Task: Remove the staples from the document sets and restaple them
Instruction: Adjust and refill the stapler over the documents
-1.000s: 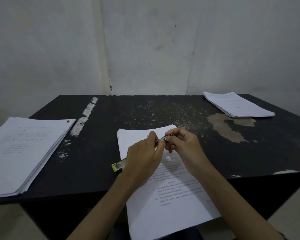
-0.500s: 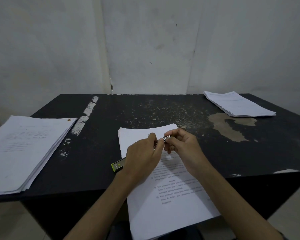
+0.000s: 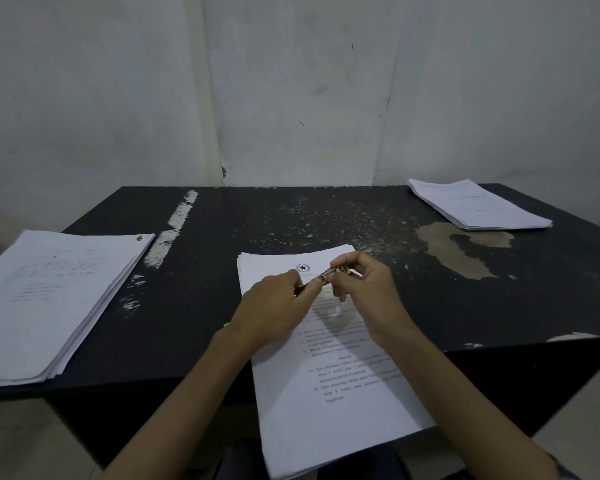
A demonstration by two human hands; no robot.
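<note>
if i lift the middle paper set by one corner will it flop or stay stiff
Probably flops and feels light: the middle paper set is only a thin stack of sheets. Pushed nearer, it may slide off, since its near end overhangs the table.

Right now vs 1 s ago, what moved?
The left hand drew back, uncovering the star emblem on the middle document; the green tail of the stapler is almost hidden behind its wrist. Left and right hand still pinch it. Left paper stack, right paper stack: unchanged.

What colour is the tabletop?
The tabletop is black, scuffed with white streaks and a tan worn patch. The head view shows it.
</note>
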